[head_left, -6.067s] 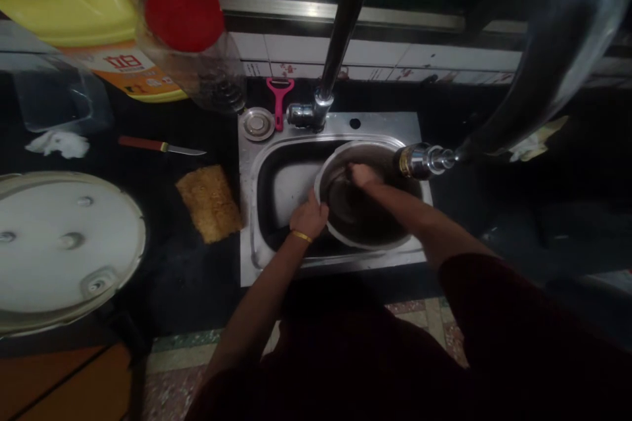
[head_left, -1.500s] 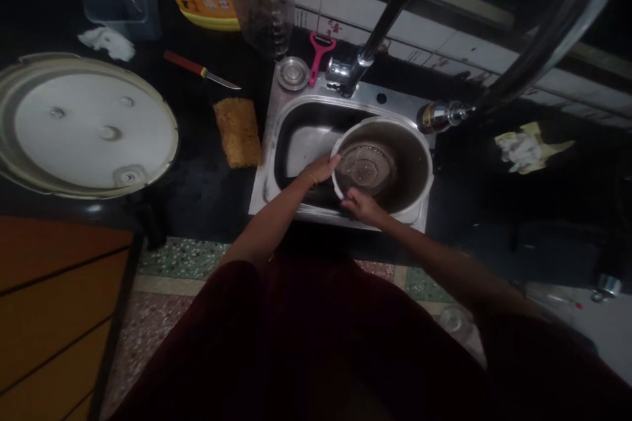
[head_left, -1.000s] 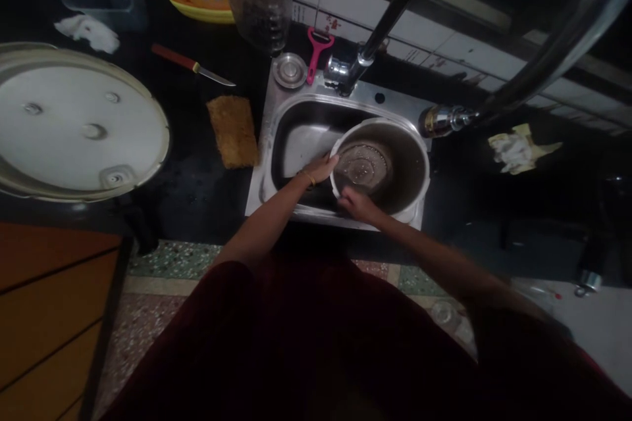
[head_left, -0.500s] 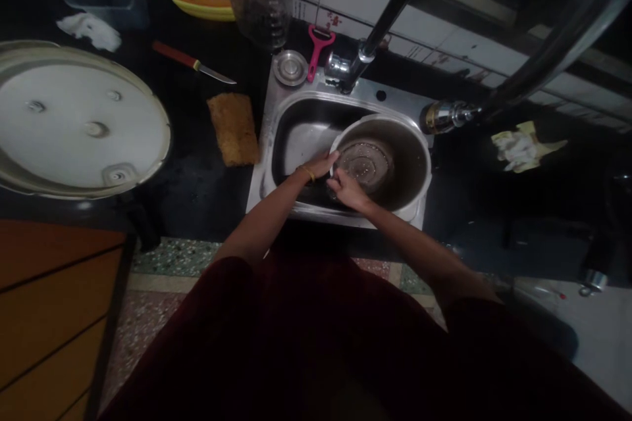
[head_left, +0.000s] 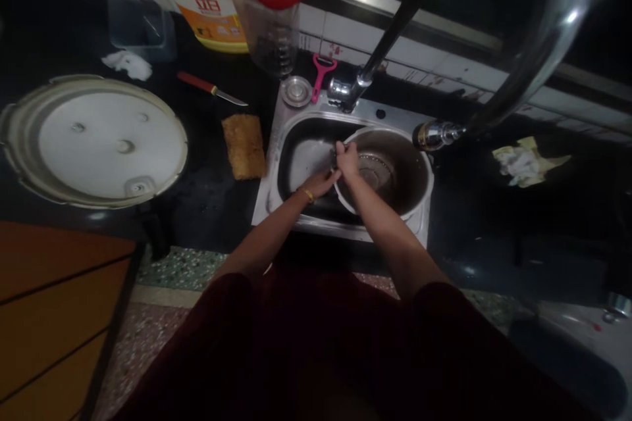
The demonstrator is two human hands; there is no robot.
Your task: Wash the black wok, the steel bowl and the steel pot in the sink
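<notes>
A deep metal pot [head_left: 419, 174] sits tilted in the right part of the steel sink [head_left: 264, 200], its inside wet and grey. My left hand [head_left: 320, 182], with a yellow band at the wrist, is closed at the pot's left edge, where a dark part like a handle shows. My right hand [head_left: 347, 159] is just above it, fingers curled over the same rim. Whatever those fingers hold, if anything, is hidden. The two hands nearly touch.
Left of the sink lie a brown sponge-like block [head_left: 244, 147], a knife [head_left: 212, 89] and a large pot lid [head_left: 93, 138]. Behind stand a detergent jug [head_left: 210, 6] and a red-capped jar [head_left: 271, 26]. A pink peeler [head_left: 322, 75] lies near the arching faucet [head_left: 380, 49].
My right hand has moved up along the pot's left rim, from below my left hand to above it. My left hand has shifted slightly down. The camera view has tilted too.
</notes>
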